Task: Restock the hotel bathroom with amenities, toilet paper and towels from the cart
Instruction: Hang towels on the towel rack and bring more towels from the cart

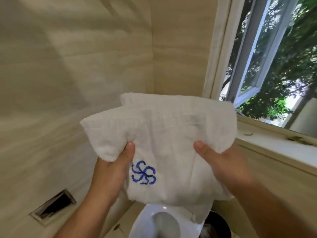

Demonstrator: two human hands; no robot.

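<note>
1. A folded white towel (pixel 171 134) is held up in the air at the centre of the frame, in front of the corner of the room. It touches nothing but the two hands.
2. The left hand (pixel 113 169) has the towel's lower left part. Its grip is clamped on the cloth, with the thumb (pixel 129 148) pressed on top and the other fingers hidden beneath the fabric.
3. The right hand (pixel 219 162) takes the lower right part the same way, its grip clamped on the towel, thumb on top and fingers out of sight below.
4. A blue swirling emblem (pixel 143 172) is stitched on the towel's near face, just beside the left thumb.
5. The layers bunch between the hands. The far edge stands higher, and a loose corner hangs down toward the lower right.
6. At the bottom centre sits a white toilet (pixel 159 220), its back part covered by the hanging cloth.
7. A dark round bin (pixel 221 227) stands just beside the toilet, at the lower right.
8. At the lower left, a rectangular recess (pixel 53 205) is set into the beige wall (pixel 68 83), dark inside.
9. At the upper right, a window (pixel 253 69) stands open on green foliage, and a pale sill (pixel 283 150) runs beneath it.
</note>
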